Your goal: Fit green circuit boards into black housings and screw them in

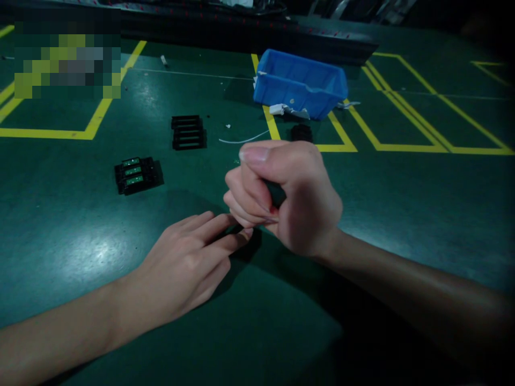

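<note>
My right hand (287, 195) is closed in a fist, thumb on top, above the fingertips of my left hand. A dark patch and a speck of red show inside the fist; what it grips is mostly hidden. My left hand (191, 257) lies low on the green surface (193, 348), its fingers reaching right and pressed around a small dark thing under the fist that I cannot make out. Left of the hands sits a black plastic frame with green circuit strips (133, 171). Behind it lies a slotted black frame (188, 132).
A blue plastic bin (300, 86) with torn white labels stands at the back, with a small black part (301, 133) in front of it. A thin white strip (245, 140) lies near the fist. A long black rail (193, 29) runs along the far side. Yellow tape lines mark the surface.
</note>
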A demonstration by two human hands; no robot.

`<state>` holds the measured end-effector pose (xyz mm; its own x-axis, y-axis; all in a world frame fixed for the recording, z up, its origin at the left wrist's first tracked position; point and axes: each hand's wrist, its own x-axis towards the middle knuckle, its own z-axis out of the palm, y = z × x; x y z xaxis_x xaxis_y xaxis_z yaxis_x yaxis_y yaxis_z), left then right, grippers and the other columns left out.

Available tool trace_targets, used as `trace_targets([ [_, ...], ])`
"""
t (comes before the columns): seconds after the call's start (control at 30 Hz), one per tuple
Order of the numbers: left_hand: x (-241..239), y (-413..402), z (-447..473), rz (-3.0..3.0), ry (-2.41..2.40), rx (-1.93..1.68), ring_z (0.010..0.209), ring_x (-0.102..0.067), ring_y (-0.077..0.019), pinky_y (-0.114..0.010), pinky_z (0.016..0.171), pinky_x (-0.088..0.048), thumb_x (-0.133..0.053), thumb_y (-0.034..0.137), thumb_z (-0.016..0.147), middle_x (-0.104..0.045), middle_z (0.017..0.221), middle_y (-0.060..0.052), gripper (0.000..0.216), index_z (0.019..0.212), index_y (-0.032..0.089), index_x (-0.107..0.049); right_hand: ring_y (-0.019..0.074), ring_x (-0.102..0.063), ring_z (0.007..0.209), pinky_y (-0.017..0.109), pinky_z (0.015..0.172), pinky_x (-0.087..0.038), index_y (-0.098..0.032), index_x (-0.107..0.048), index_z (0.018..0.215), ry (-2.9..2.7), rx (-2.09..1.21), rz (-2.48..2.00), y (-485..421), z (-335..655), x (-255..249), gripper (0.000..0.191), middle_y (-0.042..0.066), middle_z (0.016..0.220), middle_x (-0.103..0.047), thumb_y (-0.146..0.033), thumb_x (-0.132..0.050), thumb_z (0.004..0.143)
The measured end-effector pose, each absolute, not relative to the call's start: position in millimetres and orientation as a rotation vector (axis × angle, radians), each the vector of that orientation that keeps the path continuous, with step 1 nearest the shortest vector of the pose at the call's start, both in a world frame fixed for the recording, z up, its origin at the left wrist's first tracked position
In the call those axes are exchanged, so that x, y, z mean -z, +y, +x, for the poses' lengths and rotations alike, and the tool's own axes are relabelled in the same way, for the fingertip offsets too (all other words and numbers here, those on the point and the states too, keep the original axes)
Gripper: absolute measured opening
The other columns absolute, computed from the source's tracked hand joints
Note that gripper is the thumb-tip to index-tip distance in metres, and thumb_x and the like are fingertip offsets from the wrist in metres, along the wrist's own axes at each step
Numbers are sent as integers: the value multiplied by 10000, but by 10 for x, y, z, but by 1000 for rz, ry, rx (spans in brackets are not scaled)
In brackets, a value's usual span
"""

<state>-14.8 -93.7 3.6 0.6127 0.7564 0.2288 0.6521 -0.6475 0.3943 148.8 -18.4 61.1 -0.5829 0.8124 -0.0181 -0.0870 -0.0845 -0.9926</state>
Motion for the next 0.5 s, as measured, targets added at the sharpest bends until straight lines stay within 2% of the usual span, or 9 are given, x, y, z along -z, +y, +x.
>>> trace_targets([
  [0.13,-7,-945,-146,2600,1169,-600,1075,-618,-253,-419,825,-564,-537,169,966,-633,1262,-73,355,1316,221,-560,98,-242,353,261,402,-230,-204,-335,429,-1303,-1818,-626,-173,1462,-641,487,-31,380,-281,-181,-420,907],
  [0.3,6,-958,-147,2618,1166,-609,1117,-618,-260,-431,875,-564,-542,159,960,-636,1278,-80,341,1294,221,-577,99,-263,375,264,428,-265,-202,-380,443,-1395,-1788,-662,-168,1478,-654,490,-25,415,-338,-223,-459,926],
  [0.5,10,-962,-155,2599,1178,-587,1130,-614,-258,-432,891,-566,-546,172,962,-614,1334,-66,374,1329,240,-565,112,-262,353,268,397,-239,-215,-325,405,-1361,-1834,-702,-147,1486,-713,540,-16,386,-273,-237,-400,939],
])
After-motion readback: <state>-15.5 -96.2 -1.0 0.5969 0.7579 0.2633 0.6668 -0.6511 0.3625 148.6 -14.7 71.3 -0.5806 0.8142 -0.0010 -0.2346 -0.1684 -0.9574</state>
